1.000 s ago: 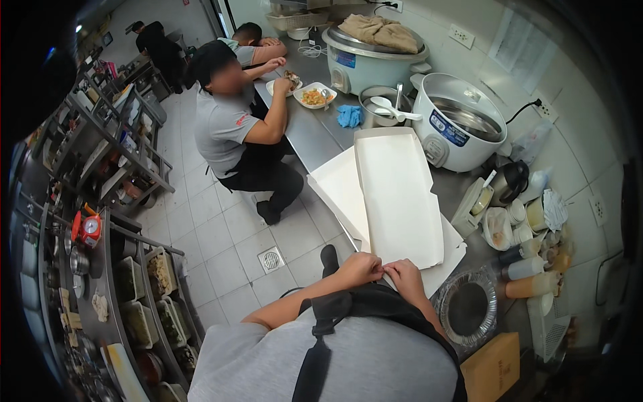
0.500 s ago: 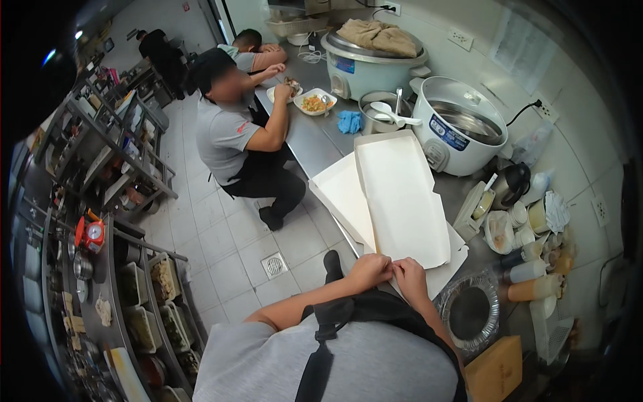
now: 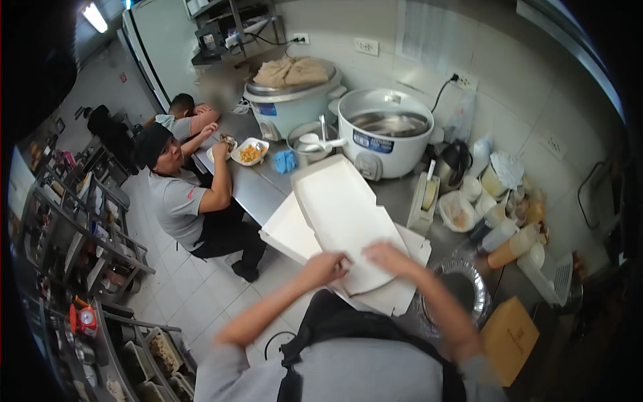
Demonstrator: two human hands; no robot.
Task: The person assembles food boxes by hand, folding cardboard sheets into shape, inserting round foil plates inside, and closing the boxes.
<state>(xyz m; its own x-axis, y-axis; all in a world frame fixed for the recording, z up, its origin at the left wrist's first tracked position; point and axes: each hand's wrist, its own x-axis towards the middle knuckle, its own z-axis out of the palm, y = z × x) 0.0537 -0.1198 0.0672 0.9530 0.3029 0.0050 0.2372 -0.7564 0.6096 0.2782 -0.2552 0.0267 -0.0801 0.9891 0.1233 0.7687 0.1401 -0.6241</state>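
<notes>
A long, shallow white cardboard box [image 3: 358, 231] lies with its inside up near the front edge of the metal table, over another white cardboard piece [image 3: 288, 228]. My left hand [image 3: 326, 269] is at the box's near left side, with fingers curled; what they hold, if anything, is hidden. Over the near right part of the box is my right hand [image 3: 390, 258], apart from the left one and smeared by motion, so its fingers are not clear. A round foil tray [image 3: 483, 285] sits beside my right forearm.
Two large rice cookers [image 3: 291, 110] stand along the wall, a steel pot [image 3: 309, 139] with white ladles before them. Bottles [image 3: 512, 248] and tubs crowd the right. A brown paper packet [image 3: 510, 340] lies close by. A seated person [image 3: 179, 194] eats at the left.
My hands, pinched together at the box's near edge before, have separated and moved over the box. The box has shifted nearer. The view has turned toward the wall.
</notes>
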